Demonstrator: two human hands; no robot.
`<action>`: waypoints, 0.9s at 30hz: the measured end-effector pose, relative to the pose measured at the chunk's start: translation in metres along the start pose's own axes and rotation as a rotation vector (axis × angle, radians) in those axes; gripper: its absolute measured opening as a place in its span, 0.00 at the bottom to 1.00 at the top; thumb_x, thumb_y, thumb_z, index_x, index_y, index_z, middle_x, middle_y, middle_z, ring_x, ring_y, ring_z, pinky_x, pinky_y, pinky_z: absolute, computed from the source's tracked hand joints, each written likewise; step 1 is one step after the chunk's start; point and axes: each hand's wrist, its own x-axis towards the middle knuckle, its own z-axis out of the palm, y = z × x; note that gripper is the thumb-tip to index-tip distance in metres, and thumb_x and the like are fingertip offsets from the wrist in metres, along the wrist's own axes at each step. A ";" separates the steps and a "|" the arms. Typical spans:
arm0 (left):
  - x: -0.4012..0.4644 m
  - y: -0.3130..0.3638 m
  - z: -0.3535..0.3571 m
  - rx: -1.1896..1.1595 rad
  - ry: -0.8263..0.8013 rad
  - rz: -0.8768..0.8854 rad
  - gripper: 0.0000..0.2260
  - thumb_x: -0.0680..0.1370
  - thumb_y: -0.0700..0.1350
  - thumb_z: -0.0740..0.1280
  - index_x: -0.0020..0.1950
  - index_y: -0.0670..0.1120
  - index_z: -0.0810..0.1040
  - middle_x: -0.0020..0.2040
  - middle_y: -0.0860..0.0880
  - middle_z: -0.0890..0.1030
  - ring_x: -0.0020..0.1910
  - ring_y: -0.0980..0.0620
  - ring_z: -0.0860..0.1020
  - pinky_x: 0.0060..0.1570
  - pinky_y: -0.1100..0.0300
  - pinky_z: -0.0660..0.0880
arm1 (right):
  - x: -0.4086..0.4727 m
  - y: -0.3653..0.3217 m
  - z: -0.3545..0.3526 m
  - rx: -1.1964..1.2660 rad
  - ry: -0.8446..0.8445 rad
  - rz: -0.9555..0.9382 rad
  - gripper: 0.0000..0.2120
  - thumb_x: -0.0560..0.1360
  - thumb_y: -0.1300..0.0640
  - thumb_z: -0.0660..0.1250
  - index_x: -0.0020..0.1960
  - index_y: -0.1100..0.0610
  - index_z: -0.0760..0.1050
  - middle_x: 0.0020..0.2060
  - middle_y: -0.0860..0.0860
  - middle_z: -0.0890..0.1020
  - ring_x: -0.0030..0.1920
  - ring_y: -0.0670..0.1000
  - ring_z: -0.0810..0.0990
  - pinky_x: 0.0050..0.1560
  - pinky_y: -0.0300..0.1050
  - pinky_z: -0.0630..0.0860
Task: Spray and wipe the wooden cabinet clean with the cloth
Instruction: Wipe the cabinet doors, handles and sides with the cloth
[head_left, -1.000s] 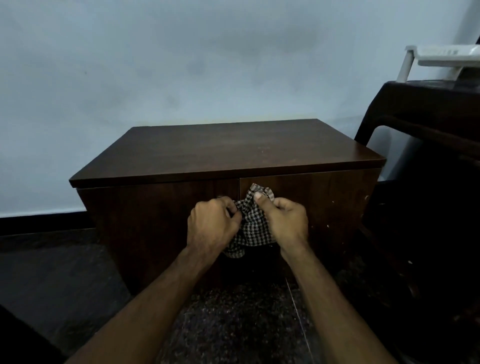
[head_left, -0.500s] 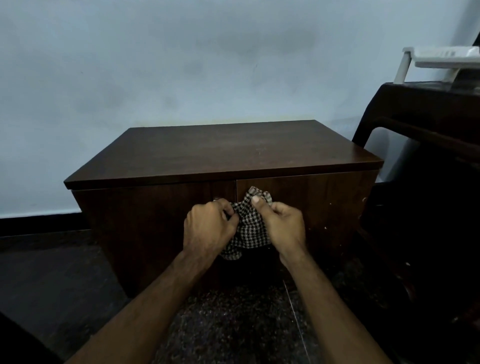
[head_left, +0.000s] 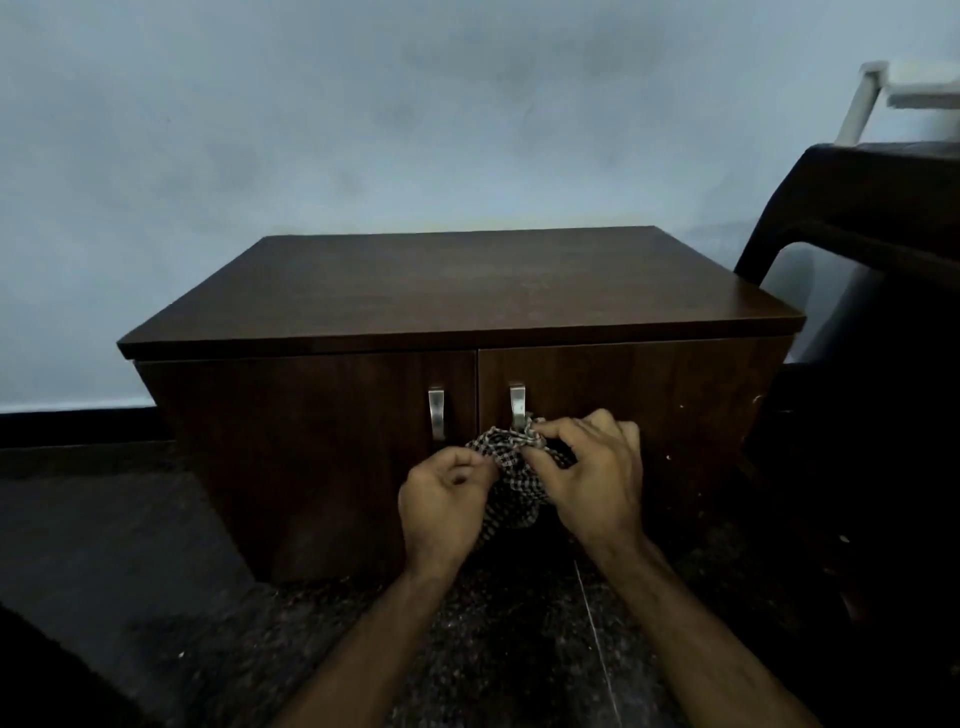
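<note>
While both hands, left hand (head_left: 447, 501) and right hand (head_left: 597, 480), bunch the checked cloth (head_left: 511, 480) before the wooden cabinet (head_left: 467, 296), wiping awaits; no spray bottle visible.

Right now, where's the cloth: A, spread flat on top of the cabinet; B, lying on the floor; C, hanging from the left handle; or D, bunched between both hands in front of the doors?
D: the cloth is bunched between the left hand and right hand, in front of the cabinet doors.
</note>
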 end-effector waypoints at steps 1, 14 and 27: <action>0.001 -0.001 0.001 -0.047 -0.011 -0.012 0.05 0.75 0.49 0.76 0.39 0.52 0.85 0.35 0.55 0.86 0.37 0.54 0.85 0.44 0.47 0.84 | -0.002 -0.001 0.001 -0.015 0.028 -0.015 0.09 0.67 0.51 0.79 0.46 0.50 0.84 0.40 0.41 0.85 0.44 0.45 0.74 0.49 0.44 0.62; -0.020 -0.025 0.018 -0.176 -0.062 -0.159 0.09 0.73 0.53 0.78 0.38 0.49 0.84 0.36 0.45 0.85 0.36 0.53 0.80 0.49 0.39 0.81 | -0.037 0.008 0.004 0.066 -0.077 0.310 0.07 0.71 0.51 0.77 0.47 0.49 0.83 0.38 0.44 0.85 0.41 0.49 0.82 0.47 0.44 0.74; -0.001 -0.008 0.019 -0.309 -0.010 -0.068 0.06 0.75 0.46 0.77 0.39 0.50 0.84 0.35 0.53 0.83 0.37 0.58 0.79 0.44 0.54 0.77 | -0.011 -0.019 0.003 0.355 -0.114 0.344 0.14 0.77 0.60 0.67 0.61 0.53 0.82 0.54 0.44 0.82 0.55 0.46 0.81 0.57 0.45 0.79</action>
